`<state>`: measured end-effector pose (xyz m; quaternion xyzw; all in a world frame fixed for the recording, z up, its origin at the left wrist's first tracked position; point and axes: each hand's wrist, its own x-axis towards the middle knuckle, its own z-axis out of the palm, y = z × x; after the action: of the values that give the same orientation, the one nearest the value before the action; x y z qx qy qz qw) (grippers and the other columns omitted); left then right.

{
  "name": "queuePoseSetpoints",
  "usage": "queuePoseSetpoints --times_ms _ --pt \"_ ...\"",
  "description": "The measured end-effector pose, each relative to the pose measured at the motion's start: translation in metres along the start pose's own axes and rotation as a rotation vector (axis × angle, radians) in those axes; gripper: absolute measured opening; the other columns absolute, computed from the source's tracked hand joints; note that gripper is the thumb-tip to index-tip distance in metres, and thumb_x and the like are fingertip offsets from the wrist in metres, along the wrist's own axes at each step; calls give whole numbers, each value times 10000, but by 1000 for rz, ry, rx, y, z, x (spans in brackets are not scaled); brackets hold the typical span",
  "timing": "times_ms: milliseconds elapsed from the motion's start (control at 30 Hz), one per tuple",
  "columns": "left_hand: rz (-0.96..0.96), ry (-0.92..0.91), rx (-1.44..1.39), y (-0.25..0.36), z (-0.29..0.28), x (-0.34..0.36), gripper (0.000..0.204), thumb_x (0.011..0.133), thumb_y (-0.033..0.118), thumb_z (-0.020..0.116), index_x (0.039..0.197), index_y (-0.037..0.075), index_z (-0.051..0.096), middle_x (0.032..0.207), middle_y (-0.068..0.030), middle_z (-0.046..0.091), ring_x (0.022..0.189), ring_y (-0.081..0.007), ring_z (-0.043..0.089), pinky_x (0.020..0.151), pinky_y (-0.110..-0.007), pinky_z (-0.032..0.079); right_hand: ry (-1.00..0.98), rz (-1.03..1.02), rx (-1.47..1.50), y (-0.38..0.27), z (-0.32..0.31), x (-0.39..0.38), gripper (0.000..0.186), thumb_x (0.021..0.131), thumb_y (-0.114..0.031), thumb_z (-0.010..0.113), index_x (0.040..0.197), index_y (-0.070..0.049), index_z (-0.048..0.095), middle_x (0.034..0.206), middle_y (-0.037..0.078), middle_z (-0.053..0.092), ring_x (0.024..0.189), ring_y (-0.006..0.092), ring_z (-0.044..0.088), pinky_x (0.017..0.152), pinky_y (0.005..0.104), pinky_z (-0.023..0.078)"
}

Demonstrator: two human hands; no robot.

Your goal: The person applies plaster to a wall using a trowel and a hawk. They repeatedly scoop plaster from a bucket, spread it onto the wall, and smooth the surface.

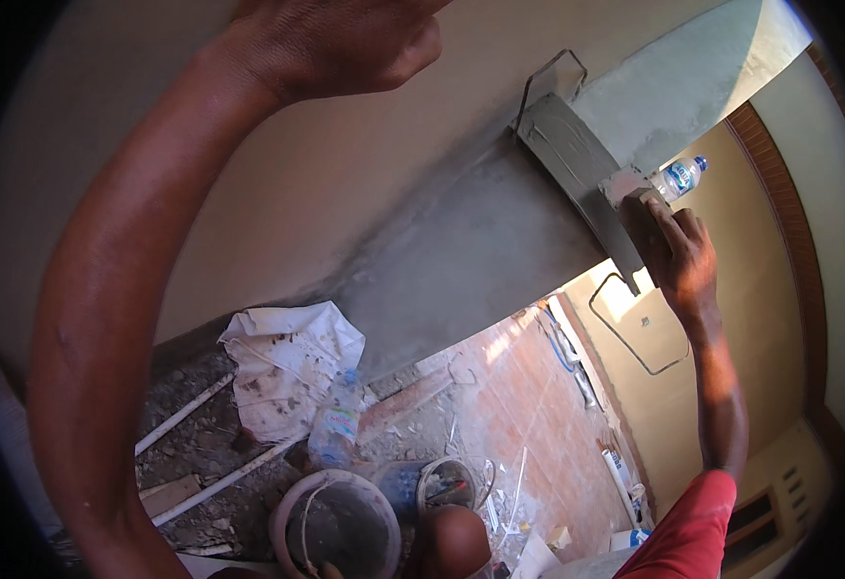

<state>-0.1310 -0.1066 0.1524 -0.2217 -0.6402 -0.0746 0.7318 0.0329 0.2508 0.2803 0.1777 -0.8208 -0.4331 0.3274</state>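
Observation:
My right hand (685,253) grips a flat, plaster-smeared hand float (642,214). The float lies against the wet grey mortar strip (572,150) along the end of a half-wall. Below that strip spreads a damp, smooth plastered face (461,246). One bent metal rod clamp (565,56) sits at the strip's upper end, another rod clamp (646,365) near its lower end. Just beyond my right hand is a clear water bottle (679,179) with a blue cap. My left hand (350,48) is raised before the wall, fingers curled and partly cut off by the top edge; anything in it is hidden.
Below stand a round bucket (334,531) and a smaller pail (453,482) with tools in it. A stained white sack (292,362), a plastic bottle (336,425) and white pipes (220,482) lie on rubble. Tiled floor (529,396) with debris extends behind the half-wall.

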Motion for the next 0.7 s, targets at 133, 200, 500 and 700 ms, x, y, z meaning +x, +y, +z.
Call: queuePoseSetpoints --times_ms 133,200,500,700 --pt "-40 94 -101 11 14 1 317 685 103 597 1001 73 609 1281 -200 412 1353 -410 257 1160 -518 169 -109 68 34 16 -11 29 487 764 -59 691 1239 -108 595 945 78 594 913 286 561 822 373 481" --pt "-12 62 -9 -8 -11 -3 305 685 103 598 989 71 613 1282 -197 414 1353 -414 258 1158 -515 176 -117 24 157 29 8 71 488 761 -34 675 1236 -114 598 993 80 596 967 290 543 864 371 466" --pt "-49 -14 0 5 4 -1 283 672 119 617 950 66 617 1285 -204 420 1347 -418 278 1134 -501 236 -319 -215 173 64 68 157 482 775 65 547 1207 -131 628 1070 74 569 1072 277 512 949 359 440" --pt "22 195 248 -10 32 -3 291 651 97 618 941 69 612 1269 -205 432 1320 -409 318 1118 -501 268 -330 -261 160 59 76 176 399 822 34 563 1173 -130 658 1115 74 555 1111 265 502 977 363 435"
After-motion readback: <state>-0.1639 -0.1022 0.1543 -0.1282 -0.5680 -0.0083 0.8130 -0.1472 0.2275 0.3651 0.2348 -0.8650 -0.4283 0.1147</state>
